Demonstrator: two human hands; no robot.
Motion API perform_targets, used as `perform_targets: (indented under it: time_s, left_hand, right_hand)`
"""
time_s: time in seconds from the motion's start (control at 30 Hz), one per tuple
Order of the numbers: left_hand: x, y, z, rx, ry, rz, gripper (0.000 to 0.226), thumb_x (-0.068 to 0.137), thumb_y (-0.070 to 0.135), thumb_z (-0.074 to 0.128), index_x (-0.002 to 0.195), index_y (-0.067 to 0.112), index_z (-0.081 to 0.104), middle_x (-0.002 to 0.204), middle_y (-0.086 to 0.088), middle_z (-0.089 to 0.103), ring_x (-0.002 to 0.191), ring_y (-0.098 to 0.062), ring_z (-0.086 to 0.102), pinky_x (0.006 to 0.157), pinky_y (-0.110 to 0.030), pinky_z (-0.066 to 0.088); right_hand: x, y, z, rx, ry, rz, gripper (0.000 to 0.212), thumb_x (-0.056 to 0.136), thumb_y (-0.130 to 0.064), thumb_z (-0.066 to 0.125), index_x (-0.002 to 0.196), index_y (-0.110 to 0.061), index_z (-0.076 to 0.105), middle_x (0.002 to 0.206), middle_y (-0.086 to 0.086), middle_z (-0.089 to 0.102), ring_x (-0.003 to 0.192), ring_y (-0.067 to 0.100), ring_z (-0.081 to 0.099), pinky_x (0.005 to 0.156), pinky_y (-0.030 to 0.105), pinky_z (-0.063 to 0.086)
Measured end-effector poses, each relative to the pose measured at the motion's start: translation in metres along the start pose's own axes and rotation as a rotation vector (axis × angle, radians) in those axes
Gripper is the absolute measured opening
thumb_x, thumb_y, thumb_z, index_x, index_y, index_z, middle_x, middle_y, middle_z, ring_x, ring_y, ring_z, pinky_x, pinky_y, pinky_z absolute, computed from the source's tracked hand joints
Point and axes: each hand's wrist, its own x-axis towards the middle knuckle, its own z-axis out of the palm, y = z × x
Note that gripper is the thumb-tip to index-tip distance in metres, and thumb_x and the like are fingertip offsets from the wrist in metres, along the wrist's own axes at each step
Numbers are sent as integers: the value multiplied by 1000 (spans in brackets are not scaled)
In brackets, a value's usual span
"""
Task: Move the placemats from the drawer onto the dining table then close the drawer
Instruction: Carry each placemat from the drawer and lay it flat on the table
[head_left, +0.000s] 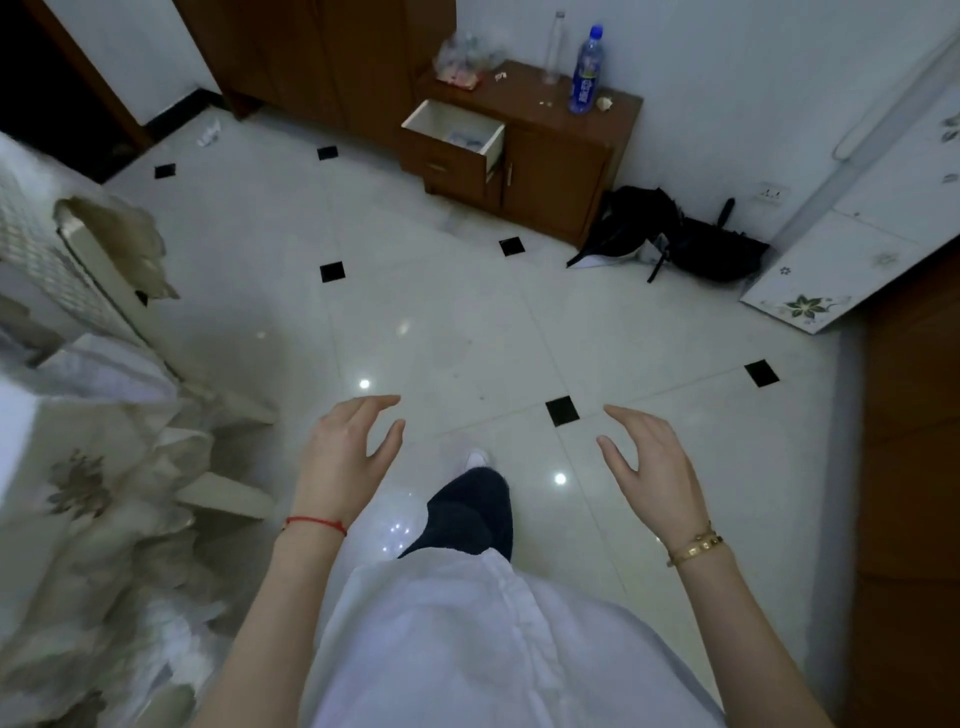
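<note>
The white-lined drawer (457, 136) stands pulled open, well beyond both hands, something pale and blurred lying inside.

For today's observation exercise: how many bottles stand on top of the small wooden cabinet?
2. A clear bottle stands near the wall, and a blue-capped, blue-labelled bottle stands just right of it. The plastic bag at the left could hide more.
</note>
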Motion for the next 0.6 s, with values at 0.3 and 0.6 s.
perform_targets:
  time_s: [0.3,0.6]
  left_hand:
    - [241,-15,-3,11,36,83,26,89,20,66,114,16,66,107,-3,69,100,-22,62,88,-32,46]
    - [428,-35,31,23,-27,95,30,90,32,58,116,18,65,111,1,69,105,-20,62,92,-36,50]
  right_hand:
    - [227,-18,1,-14,70,21,37,94,-24,60,129,-13,58,123,0,62,117,14,51,96,12,29]
    - [401,-5,24,-10,64,55,37,93,-24,61,128,-13,59,122,1,63,115,15,52,96,20,39]
